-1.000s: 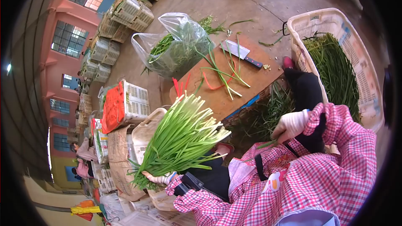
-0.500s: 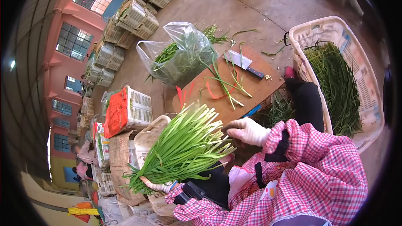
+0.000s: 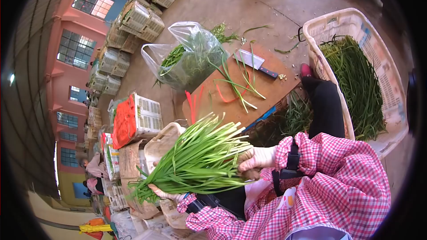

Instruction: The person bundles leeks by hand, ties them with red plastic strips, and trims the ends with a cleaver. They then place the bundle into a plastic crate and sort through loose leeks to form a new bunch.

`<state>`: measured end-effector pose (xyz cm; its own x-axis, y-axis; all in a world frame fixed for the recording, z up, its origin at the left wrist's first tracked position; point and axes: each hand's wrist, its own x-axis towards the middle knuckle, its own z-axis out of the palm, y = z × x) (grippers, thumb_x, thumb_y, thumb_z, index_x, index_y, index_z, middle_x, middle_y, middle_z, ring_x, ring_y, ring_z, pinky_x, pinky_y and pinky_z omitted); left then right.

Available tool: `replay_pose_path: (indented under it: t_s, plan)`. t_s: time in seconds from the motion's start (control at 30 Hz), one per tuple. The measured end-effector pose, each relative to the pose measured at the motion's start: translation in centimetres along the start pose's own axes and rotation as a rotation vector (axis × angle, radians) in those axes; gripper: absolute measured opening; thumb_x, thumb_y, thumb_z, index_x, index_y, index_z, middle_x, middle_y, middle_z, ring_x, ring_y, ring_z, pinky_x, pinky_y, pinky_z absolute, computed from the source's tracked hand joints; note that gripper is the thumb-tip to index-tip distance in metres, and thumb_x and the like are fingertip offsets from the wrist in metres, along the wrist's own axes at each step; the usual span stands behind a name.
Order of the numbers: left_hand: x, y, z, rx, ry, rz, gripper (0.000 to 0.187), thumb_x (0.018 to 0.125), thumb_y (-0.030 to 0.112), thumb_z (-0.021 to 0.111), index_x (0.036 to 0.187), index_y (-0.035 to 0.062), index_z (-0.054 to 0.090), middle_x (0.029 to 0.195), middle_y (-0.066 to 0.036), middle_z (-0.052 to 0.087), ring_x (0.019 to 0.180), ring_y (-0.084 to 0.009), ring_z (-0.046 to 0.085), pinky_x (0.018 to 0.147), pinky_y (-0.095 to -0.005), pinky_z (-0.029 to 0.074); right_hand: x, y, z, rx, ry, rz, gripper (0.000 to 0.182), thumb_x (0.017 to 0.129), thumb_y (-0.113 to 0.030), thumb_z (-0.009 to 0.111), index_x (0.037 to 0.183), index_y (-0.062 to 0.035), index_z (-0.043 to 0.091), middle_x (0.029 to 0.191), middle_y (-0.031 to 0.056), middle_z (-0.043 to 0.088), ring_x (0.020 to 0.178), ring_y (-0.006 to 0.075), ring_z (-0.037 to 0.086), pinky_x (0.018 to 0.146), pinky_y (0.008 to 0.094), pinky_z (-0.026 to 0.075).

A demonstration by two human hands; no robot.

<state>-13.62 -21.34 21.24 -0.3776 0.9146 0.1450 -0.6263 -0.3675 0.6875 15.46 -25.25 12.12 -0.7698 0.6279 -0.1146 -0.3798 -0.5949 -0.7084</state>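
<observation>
A large bunch of garlic chives [image 3: 195,155] lies slanted across my front, pale stem ends toward the right and leafy tips toward the lower left. My left hand [image 3: 163,193], in a pale glove, is closed around the leafy end from below. At the stem end, my right hand [image 3: 254,162], also gloved with darkened fingers, is curled closed on the lower stems. Beyond the bunch, a cleaver [image 3: 255,63] with a dark handle rests on a brown board [image 3: 271,86]. Loose green stalks [image 3: 235,84] and red ties [image 3: 193,106] lie on that board too.
A clear plastic bag [image 3: 189,64] of greens stands at the board's far left. To my right is a big white crate [image 3: 315,55] holding long greens [image 3: 356,91]. Stacked crates [image 3: 142,20] line the left, and a white crate with red cloth [image 3: 124,122] is nearer.
My right hand has moved down and left from beside the stem ends and closed on the lower stems. My left hand keeps its hold; the view has shifted slightly.
</observation>
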Motion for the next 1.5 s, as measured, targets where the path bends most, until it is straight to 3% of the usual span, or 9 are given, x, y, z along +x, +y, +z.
replay_pose_path:
  t_s: [0.37, 0.57, 0.7, 0.77, 0.93, 1.13, 1.2, 1.23, 1.5]
  plan:
    - [1.7, 0.4, -3.9, -0.010, -0.055, 0.087, 0.043, 0.086, 0.040, 0.056, 0.112, 0.0055, 0.059, 0.116, -0.011, 0.057, 0.113, -0.0290, 0.051, 0.091, -0.0564, 0.045, -7.7, 0.0, -7.6, -0.450, -0.107, 0.329, 0.027, 0.087, -0.024, 0.063, 0.103, -0.0017, 0.063, 0.087, 0.0080, 0.068, 0.079, 0.0154, 0.064, 0.071, 0.0311, 0.052]
    - [2.6, 2.1, -6.1, -0.161, -0.064, -0.019, 0.060, 0.083, 0.037, 0.060, 0.127, -0.0015, 0.044, 0.121, -0.017, 0.054, 0.110, -0.0349, 0.053, 0.092, -0.0555, 0.045, -9.9, -0.9, -9.0, -1.834, -0.093, 0.752, 0.041, 0.080, -0.041, 0.059, 0.108, -0.0112, 0.064, 0.088, 0.0158, 0.066, 0.086, 0.0326, 0.063, 0.073, 0.0428, 0.050]
    - [2.4, 2.5, -5.6, -0.180, -0.260, -0.083, 0.053, 0.088, 0.041, 0.053, 0.128, 0.0052, 0.049, 0.126, -0.016, 0.053, 0.112, -0.0336, 0.053, 0.097, -0.0548, 0.041, -8.3, -2.7, -4.1, -1.103, 0.325, -0.075, 0.046, 0.081, -0.033, 0.059, 0.120, -0.0091, 0.056, 0.094, 0.0175, 0.066, 0.084, 0.0317, 0.064, 0.076, 0.0394, 0.051]
    - [2.5, 2.2, -5.8, -0.168, -0.214, -0.019, 0.055, 0.088, 0.040, 0.054, 0.129, 0.0048, 0.046, 0.127, -0.016, 0.052, 0.112, -0.0331, 0.053, 0.097, -0.0549, 0.041, -6.5, -4.5, -0.5, -0.355, 0.385, 0.095, 0.037, 0.085, -0.019, 0.059, 0.119, -0.0049, 0.056, 0.096, 0.0085, 0.067, 0.073, 0.0137, 0.063, 0.065, 0.0273, 0.052]
    - [2.9, 2.3, -7.0, -0.141, -0.151, 0.062, 0.061, 0.087, 0.038, 0.056, 0.134, 0.0037, 0.039, 0.129, -0.017, 0.049, 0.113, -0.0330, 0.051, 0.097, -0.0546, 0.041, -0.5, -1.3, 0.8, 0.385, 0.484, -0.081, 0.036, 0.087, -0.012, 0.060, 0.121, -0.0035, 0.051, 0.081, 0.0091, 0.066, 0.063, 0.0155, 0.063, 0.053, 0.0267, 0.051]
    - [2.6, 2.6, -6.5, -0.232, -0.271, -0.046, 0.061, 0.088, 0.041, 0.053, 0.134, 0.0035, 0.039, 0.129, -0.018, 0.048, 0.114, -0.0355, 0.050, 0.097, -0.0571, 0.039, 2.6, 2.9, -0.1, 0.655, 0.377, -0.058, 0.027, 0.087, -0.009, 0.058, 0.112, 0.0007, 0.052, 0.091, 0.0147, 0.064, 0.067, 0.0238, 0.063, 0.048, 0.0307, 0.049]
    - [2.0, 2.7, -5.7, -0.137, -0.188, -0.026, 0.040, 0.088, 0.030, 0.056, 0.118, 0.0033, 0.049, 0.097, -0.004, 0.063, 0.099, -0.0205, 0.057, 0.098, -0.0460, 0.041, 2.3, 3.2, 0.2, 0.703, 0.393, -0.095, 0.021, 0.088, -0.010, 0.054, 0.107, 0.0000, 0.053, 0.095, 0.0148, 0.064, 0.071, 0.0222, 0.062, 0.052, 0.0299, 0.047]
    - [2.0, 2.7, -5.8, -0.135, -0.187, -0.027, 0.040, 0.088, 0.030, 0.056, 0.118, 0.0033, 0.049, 0.097, -0.004, 0.063, 0.099, -0.0205, 0.057, 0.098, -0.0460, 0.041, 1.7, 3.3, 0.3, 0.802, 0.322, -0.062, 0.023, 0.091, -0.012, 0.050, 0.110, 0.0010, 0.052, 0.062, 0.0007, 0.046, 0.049, 0.0099, 0.042, 0.046, 0.0242, 0.038]
    - [2.9, 1.7, -7.0, -0.153, -0.318, -0.014, 0.055, 0.090, 0.041, 0.049, 0.130, 0.0029, 0.045, 0.128, -0.018, 0.050, 0.112, -0.0368, 0.052, 0.094, -0.0577, 0.041, 2.2, 2.8, 0.7, 0.669, 0.074, -0.089, 0.016, 0.093, -0.025, 0.052, 0.096, -0.0092, 0.052, 0.055, 0.0009, 0.046, 0.045, 0.0108, 0.042, 0.045, 0.0254, 0.039]
